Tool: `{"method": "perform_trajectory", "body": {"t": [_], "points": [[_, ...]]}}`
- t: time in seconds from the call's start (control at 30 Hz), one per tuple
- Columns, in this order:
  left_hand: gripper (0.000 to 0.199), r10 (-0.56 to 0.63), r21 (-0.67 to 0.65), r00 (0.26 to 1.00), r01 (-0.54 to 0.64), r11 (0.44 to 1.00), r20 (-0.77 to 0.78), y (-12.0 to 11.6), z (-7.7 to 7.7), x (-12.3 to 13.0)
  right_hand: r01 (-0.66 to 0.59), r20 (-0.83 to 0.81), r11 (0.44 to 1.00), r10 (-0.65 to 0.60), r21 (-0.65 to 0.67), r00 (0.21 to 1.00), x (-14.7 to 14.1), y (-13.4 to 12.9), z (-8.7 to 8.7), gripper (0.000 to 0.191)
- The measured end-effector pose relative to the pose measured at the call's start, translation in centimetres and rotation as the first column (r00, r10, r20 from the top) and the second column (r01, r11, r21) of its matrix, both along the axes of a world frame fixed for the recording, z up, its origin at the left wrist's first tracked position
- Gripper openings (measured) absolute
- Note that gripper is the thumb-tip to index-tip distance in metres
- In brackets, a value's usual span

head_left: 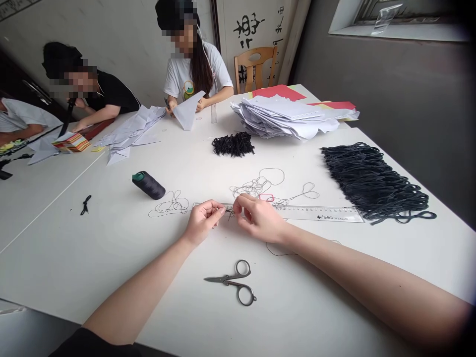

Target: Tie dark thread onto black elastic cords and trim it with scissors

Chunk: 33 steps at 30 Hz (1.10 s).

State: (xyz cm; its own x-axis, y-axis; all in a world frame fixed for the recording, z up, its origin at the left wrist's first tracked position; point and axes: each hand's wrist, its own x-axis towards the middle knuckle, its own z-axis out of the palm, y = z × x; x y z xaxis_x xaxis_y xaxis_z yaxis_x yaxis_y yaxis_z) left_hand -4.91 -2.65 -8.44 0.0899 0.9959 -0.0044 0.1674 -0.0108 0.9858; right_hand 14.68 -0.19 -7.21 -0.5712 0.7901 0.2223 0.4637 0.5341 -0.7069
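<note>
My left hand [204, 221] is closed in a pinch on a small piece of black cord [228, 212], whose dark end sticks out past the thumb. Close to its right, my right hand [260, 218] has thumb and fingers curled together beside the cord; what lies between its fingertips is too small to make out. Under both hands runs a clear ruler [316, 213]. Tangled black thread [253, 186] lies just beyond them, with more loops to the left. Nearer my body rests a pair of metal scissors [232, 281], blades pointing left.
A dark thread spool [148, 185] lies left of the hands. Black cord loops form a large pile [372, 181] at right and a smaller pile [233, 144] ahead. Paper sheets [282, 116] are stacked at the back. Several people sit across the table, one person [208, 69] holding paper.
</note>
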Motion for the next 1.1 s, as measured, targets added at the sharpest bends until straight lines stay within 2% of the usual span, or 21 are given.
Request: {"method": "perform_trajectory", "body": {"t": [0.13, 0.37, 0.57, 0.73, 0.9, 0.97, 1.1], "points": [[0.029, -0.015, -0.007, 1.0, 0.015, 1.0, -0.012, -0.03, 0.1, -0.02, 0.017, -0.091, 0.999, -0.021, -0.05, 0.996, -0.03, 0.07, 0.24, 0.021], [0.032, -0.014, -0.023, 0.999, 0.013, 1.0, -0.038, 0.07, 0.1, 0.12, 0.013, -0.065, 1.0, -0.015, -0.023, 0.998, -0.27, 0.16, -0.42, 0.007], [0.031, -0.019, -0.011, 1.0, 0.019, 1.0, 0.0, 0.0, 0.04, -0.13, 0.032, -0.108, 0.999, -0.031, 0.012, 0.994, -0.12, 0.12, -0.33, 0.008], [0.03, -0.028, 0.004, 0.999, 0.028, 1.0, -0.03, -0.13, 0.28, -0.08, 0.029, -0.08, 1.0, -0.028, 0.006, 0.996, -0.18, 0.1, -0.29, 0.008], [0.031, -0.016, 0.001, 1.0, 0.016, 1.0, 0.004, -0.02, 0.29, -0.08, 0.028, -0.076, 1.0, -0.027, 0.006, 0.997, -0.16, 0.11, -0.23, 0.007], [0.033, -0.013, -0.008, 1.0, 0.013, 1.0, 0.014, -0.02, 0.29, -0.04, 0.039, -0.085, 0.999, -0.04, -0.018, 0.996, -0.1, 0.11, -0.19, 0.006], [0.036, 0.011, -0.024, 1.0, -0.01, 1.0, 0.016, 0.03, 0.32, 0.04, 0.049, -0.123, 0.986, -0.069, -0.16, 0.99, 0.07, 0.13, -0.04, 0.007]]}}
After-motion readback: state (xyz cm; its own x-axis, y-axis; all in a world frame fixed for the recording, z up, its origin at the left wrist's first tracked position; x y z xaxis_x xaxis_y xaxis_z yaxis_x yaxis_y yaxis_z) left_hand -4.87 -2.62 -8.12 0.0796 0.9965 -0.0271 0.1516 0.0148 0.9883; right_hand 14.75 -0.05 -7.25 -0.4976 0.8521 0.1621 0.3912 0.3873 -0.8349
